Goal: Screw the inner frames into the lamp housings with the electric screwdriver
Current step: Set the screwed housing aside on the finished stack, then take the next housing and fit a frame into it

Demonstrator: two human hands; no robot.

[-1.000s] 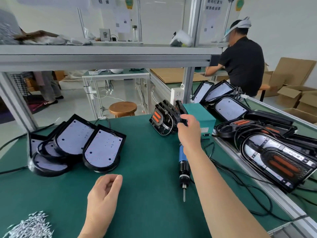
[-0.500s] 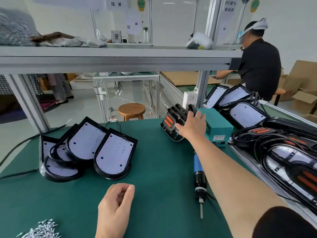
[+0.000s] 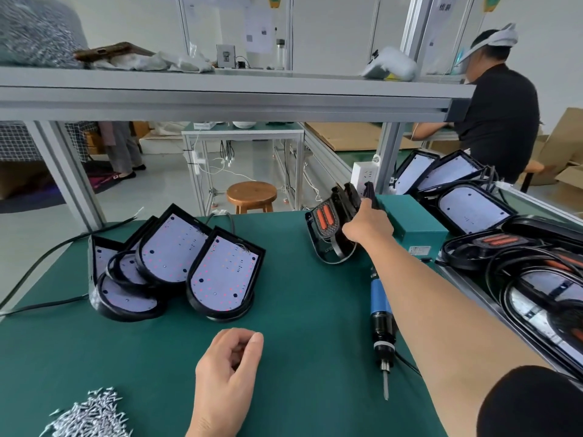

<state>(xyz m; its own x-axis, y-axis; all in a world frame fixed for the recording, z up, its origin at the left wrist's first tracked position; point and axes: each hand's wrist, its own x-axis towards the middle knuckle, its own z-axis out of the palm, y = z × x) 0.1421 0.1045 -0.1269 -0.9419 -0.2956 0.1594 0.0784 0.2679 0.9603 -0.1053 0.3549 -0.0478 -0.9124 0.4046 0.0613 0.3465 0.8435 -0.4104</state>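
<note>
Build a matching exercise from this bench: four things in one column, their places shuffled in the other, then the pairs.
Things
1. electric screwdriver
2. screws
3. stool
4. right hand

Places
A. on the floor beyond the table
B. heaped at the table's near left corner
C. lying on the table beside the right forearm
D. holding the stack of inner frames

Pairs: 1-C, 2-B, 3-A, 4-D.
</note>
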